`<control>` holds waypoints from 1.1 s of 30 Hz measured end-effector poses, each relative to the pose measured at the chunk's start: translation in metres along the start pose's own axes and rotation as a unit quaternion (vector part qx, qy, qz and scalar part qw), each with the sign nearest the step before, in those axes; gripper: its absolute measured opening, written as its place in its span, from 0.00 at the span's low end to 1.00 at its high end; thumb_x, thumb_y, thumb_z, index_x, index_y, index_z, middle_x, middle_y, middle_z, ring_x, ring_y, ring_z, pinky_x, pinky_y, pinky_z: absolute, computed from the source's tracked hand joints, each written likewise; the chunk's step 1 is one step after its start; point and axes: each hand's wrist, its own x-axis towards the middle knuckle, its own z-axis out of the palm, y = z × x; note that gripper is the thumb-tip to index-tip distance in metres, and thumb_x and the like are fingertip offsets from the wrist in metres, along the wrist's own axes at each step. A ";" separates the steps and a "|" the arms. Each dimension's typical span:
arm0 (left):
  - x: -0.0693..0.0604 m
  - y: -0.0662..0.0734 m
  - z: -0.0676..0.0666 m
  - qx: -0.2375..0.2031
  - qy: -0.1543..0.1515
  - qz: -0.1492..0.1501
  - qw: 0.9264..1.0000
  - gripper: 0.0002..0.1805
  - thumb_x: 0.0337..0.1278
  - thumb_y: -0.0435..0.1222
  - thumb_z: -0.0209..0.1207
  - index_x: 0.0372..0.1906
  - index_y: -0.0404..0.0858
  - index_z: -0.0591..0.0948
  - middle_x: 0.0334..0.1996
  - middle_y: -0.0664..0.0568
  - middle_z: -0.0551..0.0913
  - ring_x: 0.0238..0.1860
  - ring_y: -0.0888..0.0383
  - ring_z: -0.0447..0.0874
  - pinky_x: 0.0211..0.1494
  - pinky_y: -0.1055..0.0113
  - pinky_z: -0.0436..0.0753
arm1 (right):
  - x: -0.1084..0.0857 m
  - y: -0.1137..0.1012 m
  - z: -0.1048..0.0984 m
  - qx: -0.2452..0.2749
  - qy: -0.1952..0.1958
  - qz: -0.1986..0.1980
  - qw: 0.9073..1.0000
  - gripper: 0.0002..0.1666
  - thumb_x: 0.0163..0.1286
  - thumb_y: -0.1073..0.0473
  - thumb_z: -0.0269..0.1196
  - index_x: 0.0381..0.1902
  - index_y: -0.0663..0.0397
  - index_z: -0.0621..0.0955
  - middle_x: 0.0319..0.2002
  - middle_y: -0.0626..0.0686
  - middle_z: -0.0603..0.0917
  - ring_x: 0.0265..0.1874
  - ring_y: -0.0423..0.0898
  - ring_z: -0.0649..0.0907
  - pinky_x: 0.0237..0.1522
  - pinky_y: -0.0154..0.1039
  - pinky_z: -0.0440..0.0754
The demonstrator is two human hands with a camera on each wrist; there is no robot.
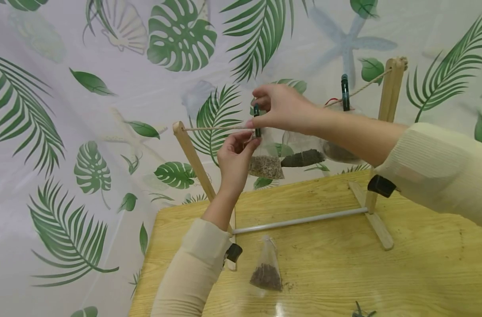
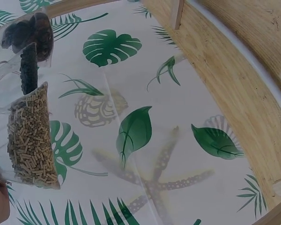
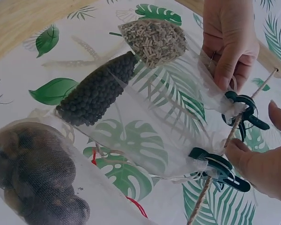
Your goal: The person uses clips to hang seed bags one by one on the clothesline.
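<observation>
My left hand [image 1: 235, 156] pinches the top of a sheer mesh bag of tan pellets [image 1: 266, 167], just under the rope. A dark green clip [image 3: 243, 111] fastens this bag's gathered neck to the rope [image 3: 201, 199]. My right hand [image 1: 286, 108] is around the clip's handles; in the right wrist view its thumb and finger stand apart, the thumb by the rope. Beside it, a mesh bag of dark beads [image 3: 100, 89] hangs from a second clip [image 3: 220, 168]. A bag of large brown pieces [image 3: 40, 173] hangs further along.
The rope runs between two wooden posts [image 1: 391, 90] joined below by a white rod [image 1: 300, 221]. On the wooden table [image 1: 423, 273] lie another mesh bag with brown contents [image 1: 266, 275] and a dark clip [image 1: 361, 311]. A leaf-printed sheet [image 1: 118, 246] hangs behind.
</observation>
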 end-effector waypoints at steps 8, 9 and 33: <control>-0.003 -0.004 -0.002 0.025 -0.005 0.001 1.000 0.13 0.55 0.32 0.65 0.44 0.31 0.80 0.40 0.45 0.83 0.39 0.65 0.81 0.45 0.70 0.80 | -0.029 0.007 0.008 -0.028 0.072 -0.070 0.995 0.39 0.64 0.53 0.65 0.68 0.60 0.63 0.64 0.57 0.73 0.64 0.52 0.71 0.63 0.46 0.69; -0.002 -0.004 -0.002 0.027 -0.004 0.005 1.000 0.12 0.55 0.32 0.65 0.44 0.31 0.81 0.40 0.44 0.83 0.39 0.65 0.81 0.45 0.71 0.80 | -0.031 0.009 0.009 -0.028 0.079 -0.079 0.993 0.38 0.64 0.54 0.65 0.67 0.61 0.64 0.63 0.57 0.74 0.63 0.52 0.72 0.62 0.46 0.70; -0.054 -0.026 -0.037 0.086 -0.029 -0.037 0.995 0.12 0.52 0.34 0.67 0.40 0.33 0.83 0.36 0.44 0.85 0.34 0.65 0.81 0.37 0.74 0.79 | -0.092 0.076 0.032 -0.114 0.175 -0.220 0.953 0.31 0.53 0.61 0.73 0.54 0.65 0.76 0.43 0.58 0.86 0.43 0.53 0.85 0.40 0.47 0.82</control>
